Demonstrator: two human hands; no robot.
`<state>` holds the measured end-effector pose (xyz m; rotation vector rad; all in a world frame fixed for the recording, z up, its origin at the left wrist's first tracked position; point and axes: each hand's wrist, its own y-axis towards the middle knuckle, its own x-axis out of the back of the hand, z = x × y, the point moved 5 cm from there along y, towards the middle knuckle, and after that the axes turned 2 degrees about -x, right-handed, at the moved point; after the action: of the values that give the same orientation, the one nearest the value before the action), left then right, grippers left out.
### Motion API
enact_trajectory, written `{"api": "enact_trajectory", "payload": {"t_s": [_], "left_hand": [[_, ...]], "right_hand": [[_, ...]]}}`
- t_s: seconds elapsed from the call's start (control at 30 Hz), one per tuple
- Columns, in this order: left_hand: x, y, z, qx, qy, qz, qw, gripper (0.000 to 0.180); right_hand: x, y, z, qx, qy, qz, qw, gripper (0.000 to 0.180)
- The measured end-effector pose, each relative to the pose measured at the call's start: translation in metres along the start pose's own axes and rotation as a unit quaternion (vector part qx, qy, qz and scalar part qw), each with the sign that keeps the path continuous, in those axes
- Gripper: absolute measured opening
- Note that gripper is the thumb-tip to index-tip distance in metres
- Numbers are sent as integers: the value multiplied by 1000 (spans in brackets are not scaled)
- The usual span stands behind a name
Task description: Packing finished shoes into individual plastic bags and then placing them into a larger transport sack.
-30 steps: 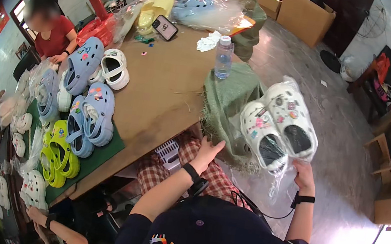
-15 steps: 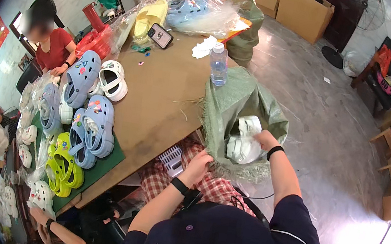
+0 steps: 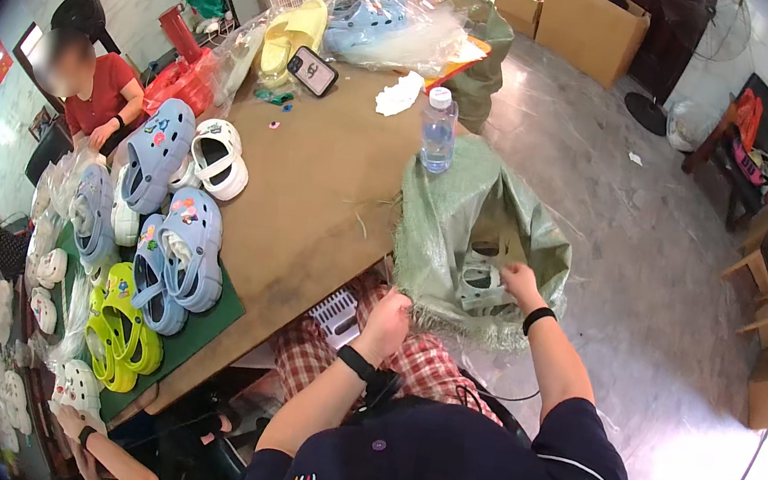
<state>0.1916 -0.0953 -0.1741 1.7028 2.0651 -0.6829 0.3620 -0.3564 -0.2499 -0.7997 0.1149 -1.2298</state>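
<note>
Head view, and the left hand (image 3: pixel 385 324) pinches the rim of the green sack (image 3: pixel 434 218); the right hand (image 3: pixel 520 284) is inside its mouth, grip impossible to tell, at the white clogs (image 3: pixel 476 279) within. Bagging, it seems: next calls for a clean release, mouth wide!

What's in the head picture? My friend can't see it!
A person's right hand is close to white shoes inside an open green sack; the left hand is at its edge. Blue clogs and lime clogs sit left on a brown table.
</note>
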Motion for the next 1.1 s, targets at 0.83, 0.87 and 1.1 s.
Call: {"api": "enact_trajectory", "payload": {"t_s": [0.83, 0.87, 1.1], "left_hand": [[-5, -18, 13, 232, 89, 128, 960, 43], [8, -14, 32, 265, 105, 117, 951, 41], [-13, -8, -11, 220, 27, 68, 973, 42]], "right_hand": [[-140, 31, 492, 490, 69, -177, 851, 74], [-150, 40, 493, 479, 67, -172, 858, 74], [-169, 68, 474, 482, 9, -136, 865, 85]]}}
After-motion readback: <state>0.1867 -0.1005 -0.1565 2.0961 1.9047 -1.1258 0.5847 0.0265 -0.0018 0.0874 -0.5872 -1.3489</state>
